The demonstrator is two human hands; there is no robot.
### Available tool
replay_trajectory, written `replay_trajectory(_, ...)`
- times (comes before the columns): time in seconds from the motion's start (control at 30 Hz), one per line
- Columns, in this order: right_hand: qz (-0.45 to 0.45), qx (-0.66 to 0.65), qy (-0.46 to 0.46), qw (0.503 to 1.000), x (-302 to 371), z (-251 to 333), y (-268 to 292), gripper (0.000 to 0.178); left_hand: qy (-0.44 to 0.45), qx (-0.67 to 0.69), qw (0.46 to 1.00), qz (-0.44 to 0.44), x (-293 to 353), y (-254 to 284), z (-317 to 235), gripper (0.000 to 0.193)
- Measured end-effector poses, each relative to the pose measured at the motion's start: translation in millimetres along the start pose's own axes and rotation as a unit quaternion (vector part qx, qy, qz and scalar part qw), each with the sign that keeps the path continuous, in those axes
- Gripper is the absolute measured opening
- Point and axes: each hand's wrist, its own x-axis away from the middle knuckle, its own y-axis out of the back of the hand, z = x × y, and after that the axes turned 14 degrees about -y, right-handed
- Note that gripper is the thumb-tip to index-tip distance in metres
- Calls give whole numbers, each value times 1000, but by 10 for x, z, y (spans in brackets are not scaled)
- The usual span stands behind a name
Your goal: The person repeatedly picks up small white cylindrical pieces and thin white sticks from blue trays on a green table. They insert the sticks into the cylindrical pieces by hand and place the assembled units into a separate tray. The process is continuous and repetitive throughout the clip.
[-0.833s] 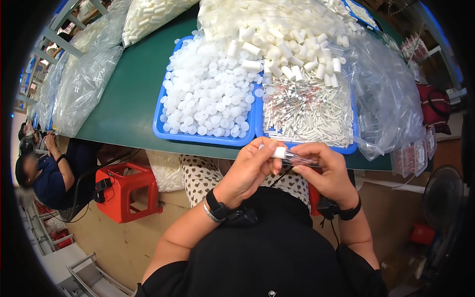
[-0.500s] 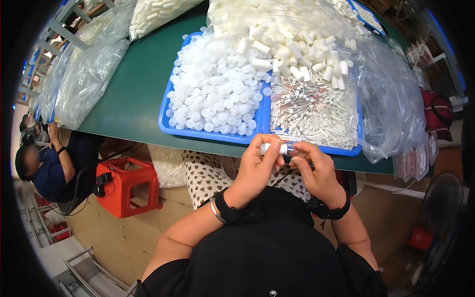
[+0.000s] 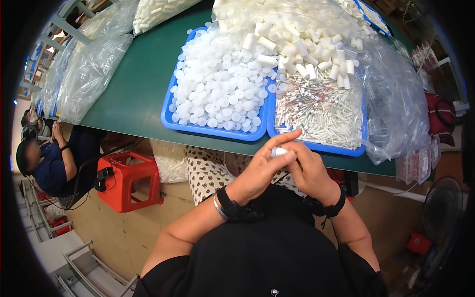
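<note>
Green desk (image 3: 136,96), upper frame. Centre: left hand (image 3: 258,174) clamps white cylinder (image 3: 278,152), axis near-crosswise; right hand (image 3: 311,173) at right end, grip unclear.

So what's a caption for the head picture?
Left hand and right hand meet at a white cylinder, near two blue trays.

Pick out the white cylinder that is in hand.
The white cylinder held at the thumb of the left hand, partly hidden; the other white cylinders lie heaped or bagged.

Black short-sleeved top (image 3: 269,252), cream trousers (image 3: 204,173) with dark heart-shaped prints, a black strap (image 3: 224,199) around each wrist, and a silver metal bangle (image 3: 219,208) on the left.
</note>
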Motion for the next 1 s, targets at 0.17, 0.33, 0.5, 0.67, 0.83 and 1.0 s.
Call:
replay_trajectory(0.17, -45, 85, 20, 995, -36, -1, -23, 28, 0, 26, 1000, -14, -68, -42, -1, 51)
replay_trajectory(0.33, -66, 78, 19, 995, -14, -51, -98, 28, 8, -4, 1000, -17, -66, -49, 11, 54)
replay_trajectory(0.5, -53, 65, -20, 996, -88, 25, -57, 26, 46, 112, 990, -70, -112, 17, -27, 60)
replay_trajectory(0.67, -77, 154, 48, 984, -153, 69, 53, 25, 70, 145, 986, -33, -81, 124, 11, 61)
replay_trajectory(0.83, -89, 166, 107, 976, -179, 53, 14, 24, 62, 225, 971, -47, -41, 54, 10, 54)
replay_trajectory(1.0, -95, 190, 49, 976, -144, 159, -77, 25, 39, 249, 964, -80, -27, 8, 42, 51)
